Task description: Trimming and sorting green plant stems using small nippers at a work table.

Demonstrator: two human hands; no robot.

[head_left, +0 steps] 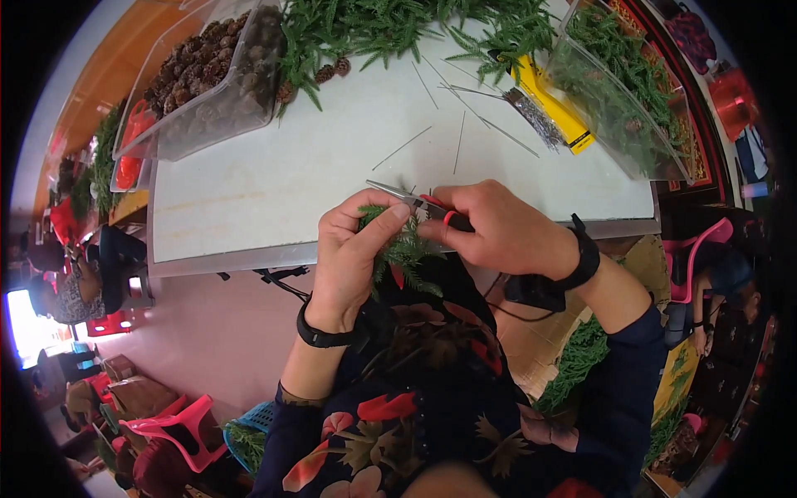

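Just over the table's near edge, my left hand [347, 241] pinches a green artificial pine sprig [407, 253] between thumb and fingers. The sprig's needles hang down below the thumb. My right hand [515, 228] is closed round the red and black handles of a pair of scissors [397, 192]. Their narrow metal blades point left and cross the top of the sprig at my left fingertips. Whether the blades touch the stem I cannot tell. Several thin wires [459, 143] lie loose on the white tabletop [274, 187] beyond my hands.
At the back left stands a clear bin [207, 120] of pine cones. Green sprigs [365, 29] are heaped along the far side, beside a yellow packet [554, 104] of wires. Another clear bin [618, 124] holds greenery at right. Pink stools [178, 432] and other people are around.
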